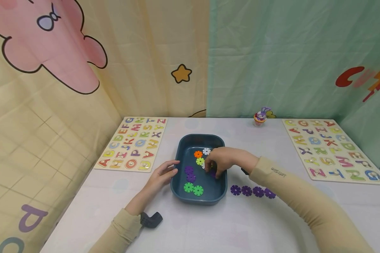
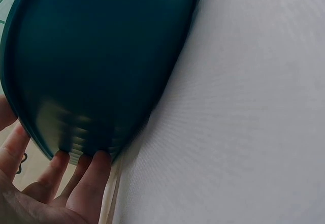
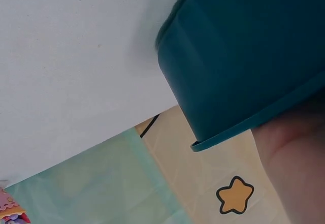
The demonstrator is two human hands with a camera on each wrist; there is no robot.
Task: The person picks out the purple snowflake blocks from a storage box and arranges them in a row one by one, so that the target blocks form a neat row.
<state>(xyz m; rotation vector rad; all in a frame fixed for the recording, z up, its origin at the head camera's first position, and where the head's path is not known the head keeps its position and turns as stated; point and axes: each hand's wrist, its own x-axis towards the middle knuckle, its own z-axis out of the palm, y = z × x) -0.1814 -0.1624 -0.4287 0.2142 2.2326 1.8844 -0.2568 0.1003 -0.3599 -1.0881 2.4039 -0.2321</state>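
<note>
A dark blue-green plastic tray stands on the table with several small notched flower discs inside: bright green, purple, orange, yellow and white. My left hand touches the tray's left side, its fingertips against the outer wall. Over the tray's right rim reaches my right hand, fingers pointing down among the discs, thumb and fingers apart. A purple disc shows between them. In the right wrist view the tray wall hides the fingertips.
Right of the tray a row of several purple discs lies on the table. Alphabet boards lie at left and right. A small purple-topped toy stands at the back edge, before the curtains.
</note>
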